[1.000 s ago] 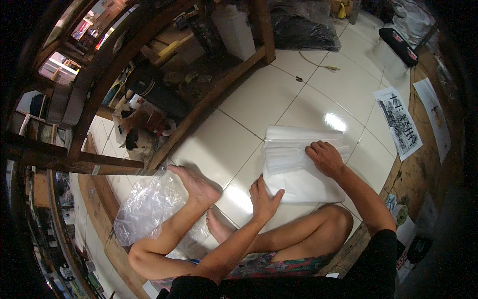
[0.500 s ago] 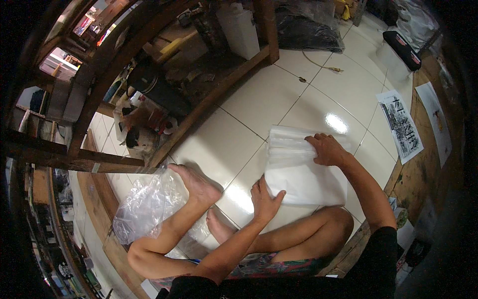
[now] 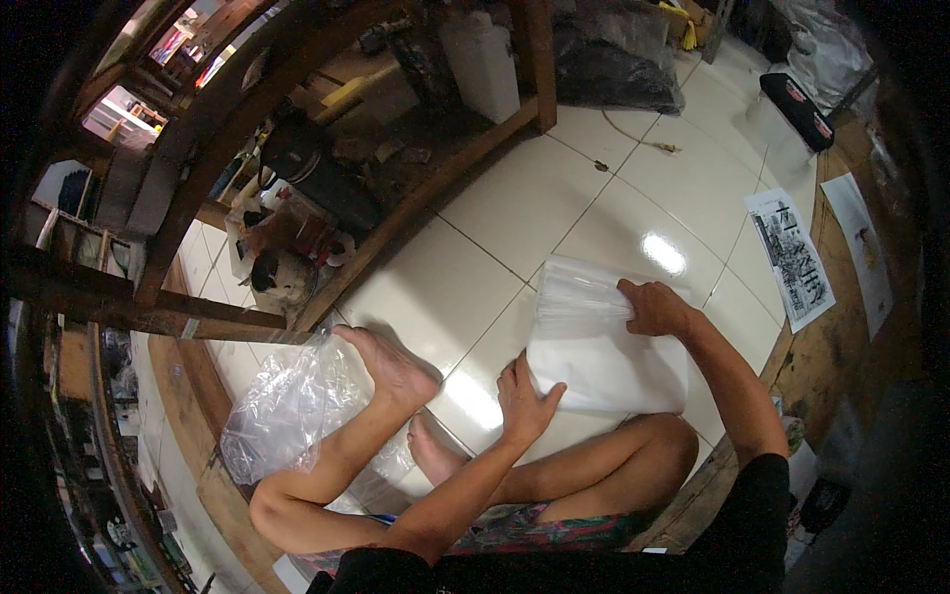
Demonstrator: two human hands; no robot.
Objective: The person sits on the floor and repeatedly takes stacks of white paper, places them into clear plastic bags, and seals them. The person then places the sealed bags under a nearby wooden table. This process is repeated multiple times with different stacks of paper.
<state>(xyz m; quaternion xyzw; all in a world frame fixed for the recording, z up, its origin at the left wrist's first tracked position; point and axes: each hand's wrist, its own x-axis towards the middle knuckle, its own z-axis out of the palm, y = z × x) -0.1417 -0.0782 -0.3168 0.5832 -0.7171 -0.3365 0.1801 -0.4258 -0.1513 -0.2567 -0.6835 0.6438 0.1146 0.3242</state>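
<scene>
On the tiled floor in front of me lies a stack of whitish, see-through plastic sheets (image 3: 604, 361), its far part creased into ridges. My right hand (image 3: 658, 309) is at the stack's right side, fingers curled and closed on the upper plastic, with the fingertips partly hidden. At the near left edge of the stack rests my left hand (image 3: 529, 401). Its thumb is apart from the fingers, and it touches the edge without gripping it.
A crumpled clear plastic bag (image 3: 287, 416) lies by my left leg. A wooden rack (image 3: 426, 208) with containers stands at the left. Printed paper sheets (image 3: 792, 259) lie on the right by a wooden board (image 3: 826, 366). Beyond them sits a box with a black lid (image 3: 797, 111).
My right hand has drawn slightly nearer, its fingers curling in from a spread pose. The ridges in the plastic have flattened somewhat. My left hand stays in place.
</scene>
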